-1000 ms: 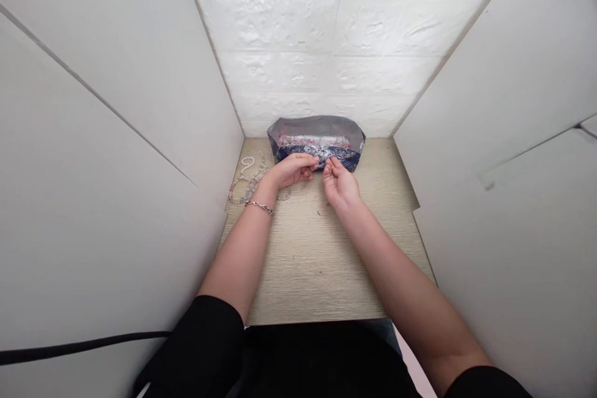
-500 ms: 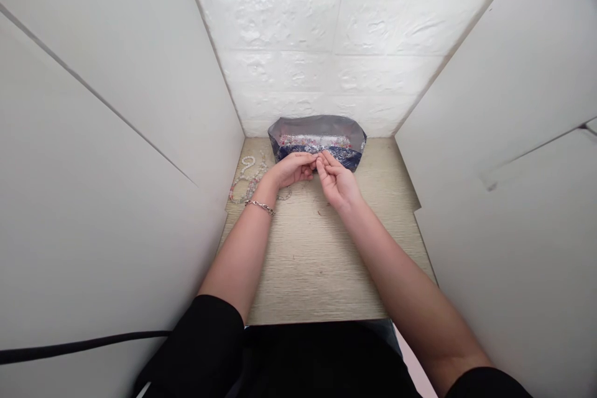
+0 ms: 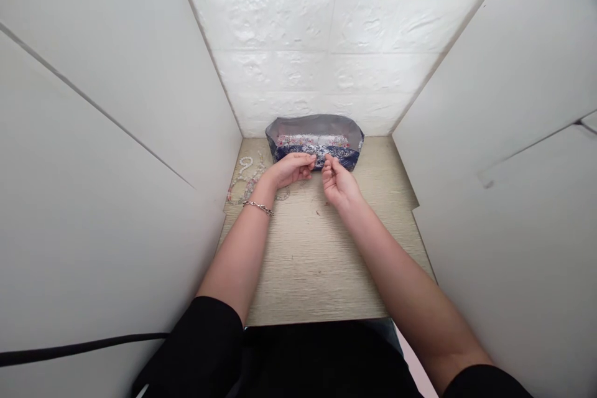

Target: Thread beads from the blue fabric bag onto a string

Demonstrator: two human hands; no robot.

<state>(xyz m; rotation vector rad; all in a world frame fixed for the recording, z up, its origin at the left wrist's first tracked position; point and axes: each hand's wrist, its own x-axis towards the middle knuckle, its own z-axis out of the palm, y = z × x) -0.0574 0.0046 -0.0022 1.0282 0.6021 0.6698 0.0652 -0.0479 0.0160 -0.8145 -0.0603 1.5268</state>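
My left hand is closed in a pinch, its thumb and forefinger pressed together, over the front of a dark blue patterned bag. Just to its right, my right hand is also pinched, a small gap between the two sets of fingertips. Whatever they hold is too small to make out. The open bag stands against the wall with many small pink, white and clear beads inside. Left of my left hand lie strings of beads, white and pinkish, on the wooden surface.
The pale wood-grain tabletop carries a few tiny dark specks near its middle. Panels close it in on the left and right, and a white brick-patterned wall rises behind. A black cable runs at lower left.
My hands were touching at the fingertips; now they are slightly apart, the right fingertips having moved right and curled more. The bag and bead strings stay where they were on the table.
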